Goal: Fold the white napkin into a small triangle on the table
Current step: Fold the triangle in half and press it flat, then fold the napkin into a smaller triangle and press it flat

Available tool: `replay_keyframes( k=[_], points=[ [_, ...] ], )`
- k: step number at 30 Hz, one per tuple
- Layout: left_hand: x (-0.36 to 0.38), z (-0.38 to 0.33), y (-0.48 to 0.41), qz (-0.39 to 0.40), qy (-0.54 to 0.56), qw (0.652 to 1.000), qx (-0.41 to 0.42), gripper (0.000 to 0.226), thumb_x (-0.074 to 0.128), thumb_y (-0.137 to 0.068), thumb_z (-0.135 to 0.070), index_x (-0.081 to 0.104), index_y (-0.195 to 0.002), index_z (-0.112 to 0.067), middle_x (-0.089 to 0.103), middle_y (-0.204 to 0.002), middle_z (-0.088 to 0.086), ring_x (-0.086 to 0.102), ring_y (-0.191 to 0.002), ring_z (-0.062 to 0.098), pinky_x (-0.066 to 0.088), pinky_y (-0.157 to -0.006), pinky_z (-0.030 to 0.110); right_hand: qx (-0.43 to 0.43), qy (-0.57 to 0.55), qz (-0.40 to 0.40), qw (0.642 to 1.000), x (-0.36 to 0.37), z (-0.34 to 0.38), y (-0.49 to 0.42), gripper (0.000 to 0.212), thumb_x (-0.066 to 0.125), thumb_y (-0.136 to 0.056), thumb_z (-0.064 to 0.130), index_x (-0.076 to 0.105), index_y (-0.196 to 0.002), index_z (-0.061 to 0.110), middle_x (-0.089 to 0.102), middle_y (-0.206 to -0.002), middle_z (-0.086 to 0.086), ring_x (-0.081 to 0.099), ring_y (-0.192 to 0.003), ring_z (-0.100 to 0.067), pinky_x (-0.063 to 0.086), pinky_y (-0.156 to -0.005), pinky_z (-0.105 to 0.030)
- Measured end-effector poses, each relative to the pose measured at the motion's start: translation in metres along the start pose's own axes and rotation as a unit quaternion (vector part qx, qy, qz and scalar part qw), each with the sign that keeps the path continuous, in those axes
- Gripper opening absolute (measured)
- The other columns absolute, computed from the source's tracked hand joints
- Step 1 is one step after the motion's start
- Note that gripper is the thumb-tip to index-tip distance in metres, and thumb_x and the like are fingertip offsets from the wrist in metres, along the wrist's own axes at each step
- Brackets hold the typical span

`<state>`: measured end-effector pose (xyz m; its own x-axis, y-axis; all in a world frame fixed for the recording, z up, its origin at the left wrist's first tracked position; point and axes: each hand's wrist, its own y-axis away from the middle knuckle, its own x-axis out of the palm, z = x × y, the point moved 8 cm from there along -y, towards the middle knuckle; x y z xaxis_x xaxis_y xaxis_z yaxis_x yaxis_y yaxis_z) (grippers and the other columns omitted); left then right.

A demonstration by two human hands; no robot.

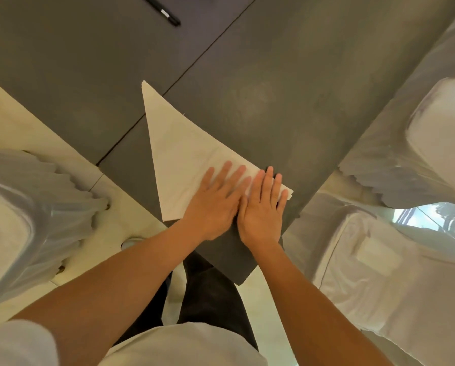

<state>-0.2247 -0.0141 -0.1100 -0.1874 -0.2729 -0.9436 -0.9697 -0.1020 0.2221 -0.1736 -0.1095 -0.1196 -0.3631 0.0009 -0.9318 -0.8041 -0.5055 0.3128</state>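
White napkin (pixel 180 165) lies flat on the dark grey worktop (pixel 274 88) as one large triangle — long point aimed far and left, blunt corner at the right under the hands, near edge close to the worktop's near corner. Left hand (pixel 215 204) and right hand (pixel 263 207) sit side by side, touching, palms down on the napkin's near-right part; fingers (pixel 234 175) of both are released and spread flat, pressing, grasping nothing. Judged stage: creasing the first diagonal fold; the small triangle is not yet made. Risks from here: the far point is unweighted, so any sideways push from the palms could swing the whole napkin on the smooth worktop and pull the layers out of line. At the right corner the layer edges look slightly offset — pressing hard there would probably set a crooked crease that carries into the next fold. The napkin sits near the worktop's edge, so a drag toward the body might slide a corner off. A black pen (pixel 165 13) lies far off, well apart from the napkin, no hazard. Plastic-covered chairs (pixel 406 233) flank both sides.
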Motion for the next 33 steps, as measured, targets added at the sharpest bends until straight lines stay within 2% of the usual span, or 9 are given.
replay_keyframes(
  k=[5, 9, 12, 16, 20, 25, 28, 30, 33],
  points=[
    [-0.006, 0.024, -0.025, 0.01, -0.031, 0.999, 0.042, 0.059, 0.02, -0.101, -0.05, 0.01, -0.156, -0.031, 0.005, -0.166, 0.003, 0.0, -0.152, 0.028, 0.006, -0.12, 0.053, -0.041, 0.036, 0.028, 0.998, -0.009, -0.01, 0.0, 0.062, 0.009, -0.105, 0.047, -0.006, -0.157, 0.016, -0.007, -0.167, -0.004, -0.011, -0.152, -0.025, -0.004, -0.122, -0.044],
    [-0.026, 0.096, -0.03, -0.02, -0.016, 0.994, -0.102, 0.064, 0.018, -0.099, -0.058, 0.013, -0.155, -0.028, 0.012, -0.165, 0.007, 0.006, -0.151, 0.031, 0.014, -0.118, 0.056, -0.038, 0.05, 0.048, 0.997, -0.01, -0.008, 0.0, 0.063, 0.01, -0.105, 0.047, -0.009, -0.156, 0.015, -0.009, -0.166, -0.005, -0.012, -0.152, -0.027, -0.007, -0.121, -0.044],
    [-0.038, 0.147, -0.023, -0.016, 0.004, 0.977, -0.212, 0.07, 0.014, -0.097, -0.064, 0.001, -0.156, -0.027, -0.002, -0.165, 0.005, -0.003, -0.151, 0.03, 0.007, -0.12, 0.055, -0.038, 0.052, 0.068, 0.996, -0.013, -0.007, 0.0, 0.065, 0.014, -0.105, 0.048, -0.009, -0.156, 0.016, -0.009, -0.166, -0.004, -0.012, -0.152, -0.027, -0.004, -0.123, -0.046],
    [-0.055, 0.164, -0.019, -0.007, 0.052, 0.963, -0.265, 0.073, 0.028, -0.099, -0.052, -0.001, -0.156, -0.016, -0.004, -0.165, 0.011, -0.002, -0.151, 0.031, 0.008, -0.12, 0.055, -0.022, 0.036, 0.078, 0.996, -0.029, -0.009, -0.001, 0.065, 0.03, -0.103, 0.047, 0.007, -0.157, 0.018, 0.003, -0.167, -0.004, 0.0, -0.153, -0.031, 0.007, -0.123, -0.047],
    [-0.059, 0.123, 0.007, -0.016, 0.031, 0.98, -0.194, 0.076, 0.034, -0.097, -0.054, 0.009, -0.155, -0.012, 0.001, -0.165, 0.014, -0.002, -0.151, 0.036, 0.011, -0.119, 0.054, 0.087, -0.03, 0.061, 0.994, -0.052, -0.027, 0.0, 0.061, 0.056, -0.096, 0.038, 0.032, -0.149, 0.019, 0.031, -0.155, -0.007, 0.032, -0.139, -0.034, 0.038, -0.11, -0.048],
    [-0.018, 0.068, 0.074, 0.037, 0.005, 0.997, -0.068, 0.081, 0.043, -0.092, -0.06, 0.023, -0.154, -0.013, 0.008, -0.164, 0.013, 0.008, -0.15, 0.037, 0.019, -0.117, 0.053, 0.174, -0.199, 0.124, 0.956, -0.058, -0.038, 0.001, 0.059, 0.058, -0.094, 0.02, 0.034, -0.149, 0.017, 0.05, -0.143, -0.01, 0.054, -0.122, -0.033, 0.047, -0.099, -0.044],
    [-0.01, 0.066, 0.096, 0.025, 0.017, 0.995, -0.092, 0.066, 0.05, -0.095, -0.045, 0.033, -0.151, -0.013, 0.021, -0.162, 0.013, 0.018, -0.149, 0.035, 0.027, -0.115, 0.05, 0.159, -0.293, 0.136, 0.933, -0.075, -0.029, 0.002, 0.055, 0.061, -0.094, 0.019, 0.043, -0.145, 0.028, 0.057, -0.132, -0.002, 0.067, -0.095, -0.022, 0.058, -0.08, -0.034],
    [-0.01, 0.067, 0.102, 0.012, 0.028, 0.994, -0.103, 0.058, 0.057, -0.095, -0.032, 0.04, -0.147, -0.012, 0.029, -0.159, 0.014, 0.026, -0.147, 0.035, 0.032, -0.114, 0.049, 0.124, -0.329, 0.127, 0.927, -0.095, -0.016, 0.001, 0.035, 0.065, -0.092, 0.021, 0.061, -0.123, 0.037, 0.067, -0.11, 0.001, 0.065, -0.074, -0.012, 0.052, -0.062, -0.021],
    [-0.011, 0.068, 0.107, -0.009, 0.044, 0.993, -0.113, 0.057, 0.07, -0.085, -0.017, 0.051, -0.139, -0.009, 0.041, -0.152, 0.017, 0.038, -0.14, 0.039, 0.041, -0.107, 0.05, 0.048, -0.324, 0.134, 0.935, -0.13, 0.008, -0.005, 0.018, 0.076, -0.083, 0.029, 0.07, -0.096, 0.041, 0.069, -0.077, 0.013, 0.06, -0.062, -0.006, 0.047, -0.056, -0.016]
  ],
)
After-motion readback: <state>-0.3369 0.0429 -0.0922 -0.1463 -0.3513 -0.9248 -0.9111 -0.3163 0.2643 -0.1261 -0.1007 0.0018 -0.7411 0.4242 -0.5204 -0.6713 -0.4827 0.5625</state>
